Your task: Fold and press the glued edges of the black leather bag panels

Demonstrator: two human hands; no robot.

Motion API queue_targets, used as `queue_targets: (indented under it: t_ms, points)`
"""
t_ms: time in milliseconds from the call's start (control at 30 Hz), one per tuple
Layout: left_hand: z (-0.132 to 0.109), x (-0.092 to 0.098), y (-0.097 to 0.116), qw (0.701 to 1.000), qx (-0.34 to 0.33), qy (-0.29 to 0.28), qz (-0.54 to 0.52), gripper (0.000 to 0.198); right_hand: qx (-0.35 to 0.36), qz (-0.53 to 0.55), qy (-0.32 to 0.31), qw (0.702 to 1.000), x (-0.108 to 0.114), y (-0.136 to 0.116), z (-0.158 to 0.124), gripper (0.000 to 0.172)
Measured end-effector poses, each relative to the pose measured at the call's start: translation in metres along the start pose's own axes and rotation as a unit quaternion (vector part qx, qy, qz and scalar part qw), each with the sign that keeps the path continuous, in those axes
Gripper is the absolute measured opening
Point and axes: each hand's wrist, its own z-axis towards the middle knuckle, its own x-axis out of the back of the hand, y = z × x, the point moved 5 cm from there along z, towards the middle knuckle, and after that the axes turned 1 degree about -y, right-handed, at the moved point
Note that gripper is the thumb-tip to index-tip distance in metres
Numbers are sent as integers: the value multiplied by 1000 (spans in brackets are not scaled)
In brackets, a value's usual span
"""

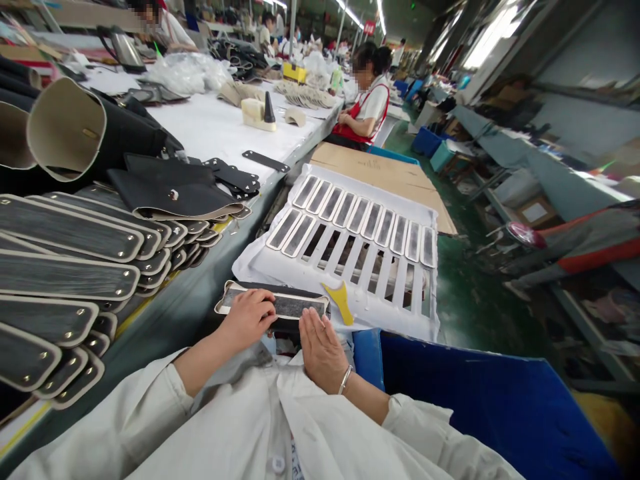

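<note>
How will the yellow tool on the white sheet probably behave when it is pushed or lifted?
The yellow tool looks small and thin, so it is probably light. It appears to lie flat, so it would likely slide rather than roll.

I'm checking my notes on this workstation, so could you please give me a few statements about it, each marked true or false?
1. The left hand and right hand are both at the pale-edged grey panel. True.
2. The bracelet is on the left wrist. False: it is on the right.
3. Studded strips are piled at the person's left. True.
4. The yellow piece is in the right hand. False: it lies on the white board.
5. A blue bin stands at the person's right. True.
</note>
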Motion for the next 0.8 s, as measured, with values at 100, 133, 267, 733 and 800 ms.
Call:
queue_targets:
  t_ms: [100, 133, 267, 733, 800]
  points:
    - [3, -1, 4, 1000, 21, 11, 10, 12, 14, -40, -7, 999, -6, -6, 4, 50]
    - [3, -1, 5, 1000, 24, 12, 11, 12, 19, -51, -7, 998, -7, -7, 6, 50]
    - [5, -1, 9, 1000, 20, 9, 18, 11, 42, -63, 25, 997, -9, -14, 16, 47]
    - [-30, 31, -64, 998, -29, 32, -45, 15, 77, -26, 42, 996, -14, -22, 34, 45]
    - [-29, 30, -65, 997, -36, 37, -51, 16, 79, -25, 39, 996, -14, -23, 37, 46]
